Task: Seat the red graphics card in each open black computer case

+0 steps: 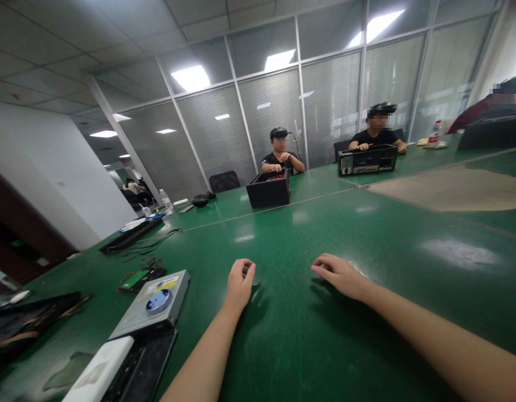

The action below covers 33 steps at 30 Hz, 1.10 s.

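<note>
My left hand [240,283] hovers just over the green table [283,335], fingers loosely curved, with a gap between thumb and forefinger and nothing in it. Opposite it, my right hand [341,273] is also loosely curled, its thumb slightly apart from the forefinger, holding nothing. A stretch of table top separates the two hands. Nearest to my left hand is a silver optical drive [136,312] with a round blue-and-white object [158,301] on top. Below that lie a white bar-shaped object [101,368] and a black panel [146,363].
A green circuit board [134,279] with cables lies behind the drive. Dark parts [32,324] and a long black panel [130,235] are at left. Across the table, people sit behind a black computer case [269,192] and another case [367,161]. A bottle [435,134] stands far right.
</note>
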### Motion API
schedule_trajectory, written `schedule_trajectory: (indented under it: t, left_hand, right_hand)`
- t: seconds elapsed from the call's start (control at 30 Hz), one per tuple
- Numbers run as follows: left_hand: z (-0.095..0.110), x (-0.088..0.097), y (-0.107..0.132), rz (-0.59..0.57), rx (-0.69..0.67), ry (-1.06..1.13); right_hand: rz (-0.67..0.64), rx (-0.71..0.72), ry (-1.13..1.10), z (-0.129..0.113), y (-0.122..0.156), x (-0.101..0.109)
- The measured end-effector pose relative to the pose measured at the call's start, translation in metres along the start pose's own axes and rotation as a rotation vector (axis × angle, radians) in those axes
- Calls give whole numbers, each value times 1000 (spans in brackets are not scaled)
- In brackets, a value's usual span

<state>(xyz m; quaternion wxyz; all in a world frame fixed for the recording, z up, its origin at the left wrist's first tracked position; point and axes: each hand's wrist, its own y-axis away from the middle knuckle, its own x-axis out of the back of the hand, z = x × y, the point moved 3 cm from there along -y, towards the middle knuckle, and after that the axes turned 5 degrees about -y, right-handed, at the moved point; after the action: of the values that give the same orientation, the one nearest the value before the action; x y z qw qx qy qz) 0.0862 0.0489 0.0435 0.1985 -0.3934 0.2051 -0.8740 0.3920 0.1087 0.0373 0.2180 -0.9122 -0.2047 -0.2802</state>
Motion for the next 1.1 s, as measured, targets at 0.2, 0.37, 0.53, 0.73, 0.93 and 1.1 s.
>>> schedule_trajectory:
  t: [0.2, 0.37, 0.53, 0.73, 0.93, 1.1]
  left_hand:
    - [-5, 6, -3, 78, 2, -47]
    - [-4, 4, -2, 76, -8, -51]
    - [0, 4, -1, 71, -23, -49]
    - [2, 5, -1, 66, -32, -41]
    - [3, 5, -2, 50, -47, -26]
    - [1, 4, -1, 38, -51, 1]
  right_hand:
    - [17, -22, -13, 10, -3, 0]
    - [12, -34, 1, 10, -3, 0]
    - [11, -49, -5, 7, -2, 1]
    - [8, -32, -6, 5, -1, 2]
    - [-2, -37, -2, 7, -1, 1]
    - [-20, -36, -4, 9, -2, -1]
